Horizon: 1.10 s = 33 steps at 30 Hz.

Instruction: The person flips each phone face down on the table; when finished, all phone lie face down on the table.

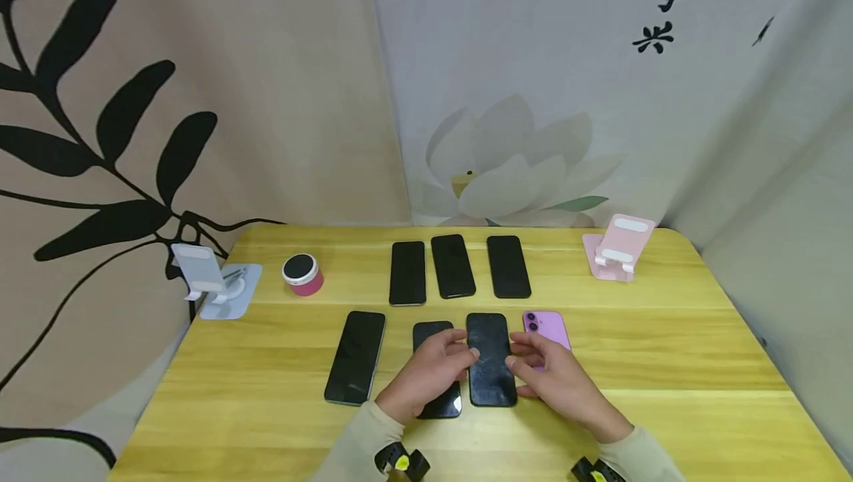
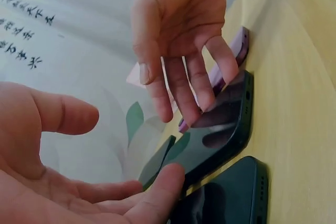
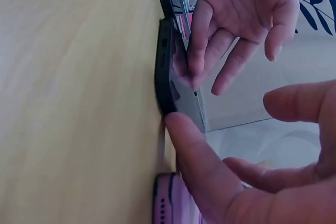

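Our left hand [image 1: 432,372] and right hand [image 1: 558,380] flank a dark phone [image 1: 492,367] on a yellow, wood-grained worktop [image 1: 673,363].
Both hands are loosely spread, though we cannot tell whether fingertips touch the dark phone; a purple phone [image 1: 549,325] lies right of it. Behind it we see pale cloth [image 1: 566,38] printed with a lotus [image 1: 516,186] and black Chinese characters [image 1: 654,37], among which we read 兴.
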Each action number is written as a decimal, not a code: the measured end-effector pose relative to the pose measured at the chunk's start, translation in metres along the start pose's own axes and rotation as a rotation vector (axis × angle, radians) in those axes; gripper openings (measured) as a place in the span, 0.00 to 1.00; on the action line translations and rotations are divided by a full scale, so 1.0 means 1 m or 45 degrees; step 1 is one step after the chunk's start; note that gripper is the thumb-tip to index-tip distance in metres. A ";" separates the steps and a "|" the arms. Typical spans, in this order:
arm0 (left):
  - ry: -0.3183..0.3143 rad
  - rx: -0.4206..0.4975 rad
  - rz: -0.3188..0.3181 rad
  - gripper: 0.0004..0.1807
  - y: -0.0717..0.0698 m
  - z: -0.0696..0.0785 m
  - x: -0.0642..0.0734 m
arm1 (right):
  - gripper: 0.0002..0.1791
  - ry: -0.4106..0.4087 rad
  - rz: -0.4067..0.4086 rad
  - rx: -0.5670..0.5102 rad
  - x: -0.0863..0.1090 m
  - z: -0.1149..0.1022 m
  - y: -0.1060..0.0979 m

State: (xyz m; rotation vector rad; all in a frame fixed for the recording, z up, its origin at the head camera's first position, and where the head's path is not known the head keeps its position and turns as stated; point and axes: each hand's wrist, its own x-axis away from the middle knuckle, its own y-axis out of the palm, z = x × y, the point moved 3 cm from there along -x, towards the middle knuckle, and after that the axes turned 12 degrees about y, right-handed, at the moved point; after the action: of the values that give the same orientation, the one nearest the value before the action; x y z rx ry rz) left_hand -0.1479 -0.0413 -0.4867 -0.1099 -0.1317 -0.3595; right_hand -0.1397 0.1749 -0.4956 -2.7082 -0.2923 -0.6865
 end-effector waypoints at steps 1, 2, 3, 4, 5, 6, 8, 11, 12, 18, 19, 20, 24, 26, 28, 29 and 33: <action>0.005 0.029 0.001 0.36 -0.001 0.000 0.000 | 0.31 -0.002 0.018 0.003 0.000 -0.001 0.001; 0.010 0.060 0.002 0.36 -0.002 0.001 0.000 | 0.31 -0.002 0.037 0.007 -0.001 -0.002 0.001; 0.011 0.089 0.003 0.37 -0.003 0.001 -0.001 | 0.31 -0.002 0.053 0.009 -0.001 -0.003 0.002; 0.013 0.116 0.004 0.37 -0.003 0.001 -0.001 | 0.30 -0.004 0.067 0.008 -0.002 -0.002 0.002; 0.009 0.146 0.007 0.37 -0.003 0.000 -0.001 | 0.29 -0.005 0.083 0.007 -0.002 -0.002 0.002; 0.007 0.169 0.010 0.37 -0.003 0.000 -0.002 | 0.29 -0.008 0.093 0.006 -0.003 -0.002 0.001; -0.003 0.199 0.021 0.37 -0.002 -0.002 -0.003 | 0.28 -0.017 0.106 0.007 -0.004 0.000 0.001; -0.001 0.212 0.035 0.36 -0.003 -0.005 -0.004 | 0.29 -0.042 0.113 0.013 -0.005 0.000 0.001; 0.003 0.207 0.037 0.37 -0.003 -0.005 -0.004 | 0.29 -0.052 0.113 0.013 -0.006 0.000 0.002; 0.042 0.237 0.024 0.36 -0.001 -0.005 -0.008 | 0.28 -0.123 0.113 0.024 -0.009 -0.003 0.006; 0.045 0.254 0.011 0.34 0.000 -0.005 -0.008 | 0.27 -0.127 0.110 0.028 -0.008 -0.003 0.007; 0.047 0.270 0.002 0.32 0.000 -0.005 -0.008 | 0.26 -0.130 0.105 0.029 -0.008 -0.003 0.008; 0.051 0.340 -0.016 0.26 0.003 -0.011 -0.007 | 0.23 -0.126 0.077 0.013 -0.008 -0.003 0.012; 0.051 0.345 -0.016 0.27 0.004 -0.013 -0.008 | 0.23 -0.125 0.059 0.003 -0.008 -0.003 0.013; 0.055 0.363 -0.026 0.29 0.004 -0.014 -0.009 | 0.23 -0.128 0.037 -0.004 -0.008 -0.004 0.013; 0.056 0.369 -0.034 0.30 0.004 -0.014 -0.010 | 0.24 -0.130 0.027 -0.005 -0.008 -0.004 0.013; 0.074 0.395 -0.077 0.33 0.007 -0.012 -0.013 | 0.28 -0.122 -0.001 -0.024 -0.009 -0.008 0.012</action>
State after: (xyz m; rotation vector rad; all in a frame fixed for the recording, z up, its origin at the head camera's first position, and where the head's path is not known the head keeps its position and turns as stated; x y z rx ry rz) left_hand -0.1559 -0.0322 -0.5013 0.2115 -0.1319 -0.3984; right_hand -0.1473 0.1601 -0.4969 -2.7638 -0.3120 -0.5639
